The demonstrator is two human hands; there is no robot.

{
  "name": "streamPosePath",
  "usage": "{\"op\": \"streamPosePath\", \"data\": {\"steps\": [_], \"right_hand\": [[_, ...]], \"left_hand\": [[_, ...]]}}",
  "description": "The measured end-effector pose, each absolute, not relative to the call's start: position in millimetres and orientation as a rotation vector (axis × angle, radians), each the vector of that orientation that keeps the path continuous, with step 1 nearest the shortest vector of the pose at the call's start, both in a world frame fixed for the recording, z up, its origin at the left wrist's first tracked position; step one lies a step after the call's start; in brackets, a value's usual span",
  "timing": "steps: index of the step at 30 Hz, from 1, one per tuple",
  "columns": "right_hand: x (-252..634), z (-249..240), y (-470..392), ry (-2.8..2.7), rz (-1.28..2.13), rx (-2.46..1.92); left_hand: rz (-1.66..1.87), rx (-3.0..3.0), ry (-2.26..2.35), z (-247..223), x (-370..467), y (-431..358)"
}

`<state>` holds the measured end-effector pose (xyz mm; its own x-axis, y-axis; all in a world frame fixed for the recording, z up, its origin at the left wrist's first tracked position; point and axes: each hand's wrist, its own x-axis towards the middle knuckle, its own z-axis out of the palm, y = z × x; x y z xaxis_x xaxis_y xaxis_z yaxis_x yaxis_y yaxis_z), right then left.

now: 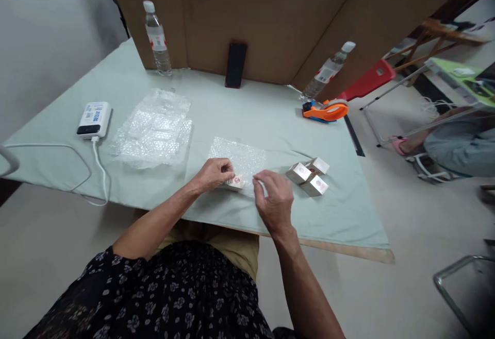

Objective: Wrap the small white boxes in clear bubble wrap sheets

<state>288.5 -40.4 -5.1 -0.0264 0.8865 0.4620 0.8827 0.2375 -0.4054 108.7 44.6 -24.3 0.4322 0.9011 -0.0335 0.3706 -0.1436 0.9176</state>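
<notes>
A small pale box with a red mark [236, 181] lies near the table's front edge, on a sheet of bubble wrap [242, 154]. My left hand [213, 175] is closed at the box's left end, thumb and fingertips pressed together on it. Just right of the box, my right hand [275, 200] makes a pinch at the clear bubble wrap's edge; the film between its fingertips is hard to see. Several similar small boxes [315, 185] stand grouped to the right of my right hand. A stack of bubble wrap sheets [154, 133] lies to the left.
An orange tape dispenser [327, 111] sits at the right edge. Two water bottles [158, 40] and a phone [235, 65] stand by the cardboard panel [263, 14] at the back. A white power bank [94, 118] with a cable lies left. Another person's leg [460, 140] shows far right.
</notes>
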Motion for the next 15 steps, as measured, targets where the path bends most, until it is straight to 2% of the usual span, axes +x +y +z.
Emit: {"op": "streamPosePath", "data": {"steps": [5,15], "right_hand": [[265,-11,-44,-2.31,0.003,-1.556],[261,-8,-32,-2.422,-0.058,-1.624]], "left_hand": [[0.665,1.771,1.153,-23,104,46],[0.65,1.8,1.528,-31,71,27]]}}
